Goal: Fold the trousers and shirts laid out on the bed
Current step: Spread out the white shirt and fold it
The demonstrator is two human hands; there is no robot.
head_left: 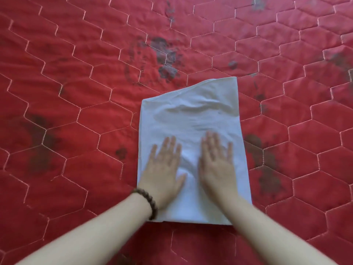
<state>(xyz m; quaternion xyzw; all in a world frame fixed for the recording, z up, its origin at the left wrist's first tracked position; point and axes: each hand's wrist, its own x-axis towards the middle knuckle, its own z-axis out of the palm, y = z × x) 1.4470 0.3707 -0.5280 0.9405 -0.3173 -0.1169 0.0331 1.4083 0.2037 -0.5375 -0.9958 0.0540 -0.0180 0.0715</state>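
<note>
A white garment, folded into a tall rectangle, lies on the red quilted bed cover just right of centre. Its far half is wrinkled and its top left corner slopes down. My left hand lies flat, palm down, fingers spread, on the near left part of the garment. A dark bead bracelet sits on that wrist. My right hand presses flat beside it on the near right part, fingers apart. Neither hand grips the cloth. Both hands look slightly blurred.
The red cover has hexagon stitching and dark faded patches beyond the garment and at both sides. No other clothes show in view. The cover fills the whole frame.
</note>
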